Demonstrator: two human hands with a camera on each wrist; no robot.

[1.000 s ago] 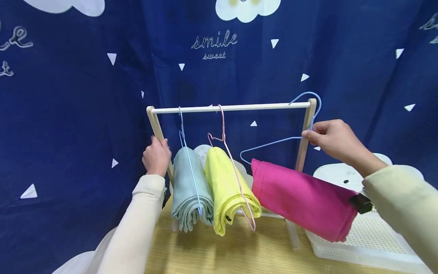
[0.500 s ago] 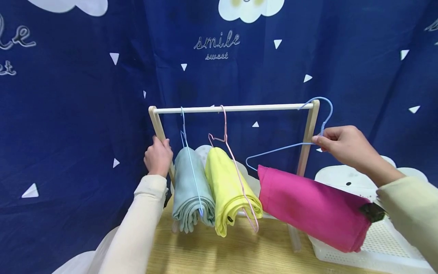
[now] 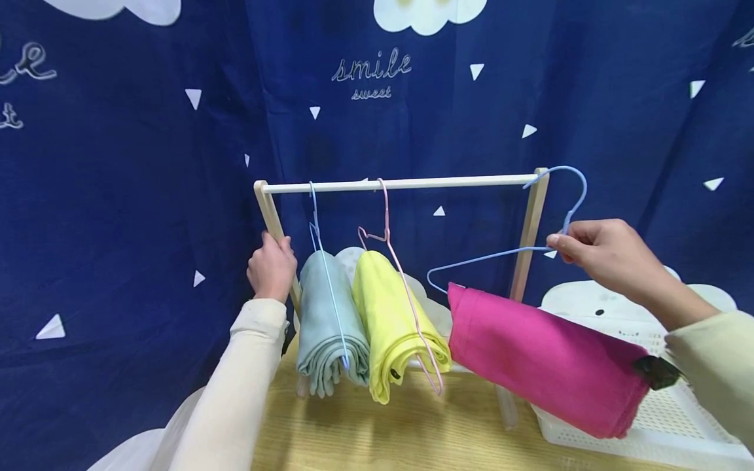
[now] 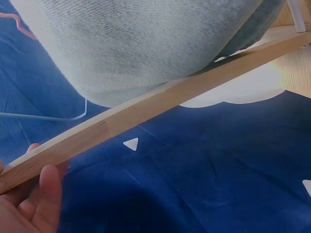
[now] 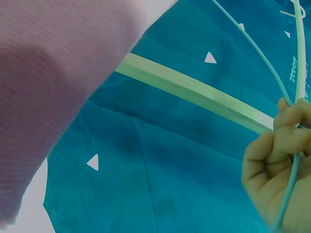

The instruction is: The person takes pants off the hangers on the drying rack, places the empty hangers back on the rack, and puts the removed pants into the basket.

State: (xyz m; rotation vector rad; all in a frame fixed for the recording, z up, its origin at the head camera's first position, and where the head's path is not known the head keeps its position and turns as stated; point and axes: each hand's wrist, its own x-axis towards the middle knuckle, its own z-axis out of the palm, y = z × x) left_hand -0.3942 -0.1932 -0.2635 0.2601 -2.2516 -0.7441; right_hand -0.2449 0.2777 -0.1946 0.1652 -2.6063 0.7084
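My left hand [image 3: 271, 267] grips the left wooden post of the clothes rack [image 3: 400, 184]; the left wrist view shows the fingers wrapped about that post [image 4: 121, 116]. With my right hand [image 3: 607, 255] I pinch a blue hanger [image 3: 489, 258] at the base of its hook, beside the right post. A folded magenta cloth [image 3: 542, 360] hangs tilted over that hanger, which is partly hidden by it. The hook's tip is close to the bar's right end; touching or not, I cannot tell. On the bar hang a grey-green cloth [image 3: 331, 320] on a blue hanger and a yellow cloth [image 3: 397, 320] on a pink hanger [image 3: 406, 281].
The rack stands on a wooden table [image 3: 400, 438]. A white perforated basket [image 3: 665, 418] lies at the right, partly behind the magenta cloth and my right sleeve. A dark blue curtain [image 3: 147, 196] with white clouds and triangles hangs behind.
My right hand has moved right and slightly down, carrying the blue hanger and magenta cloth with it. The left hand stays on the post, and the other two cloths hang as before.
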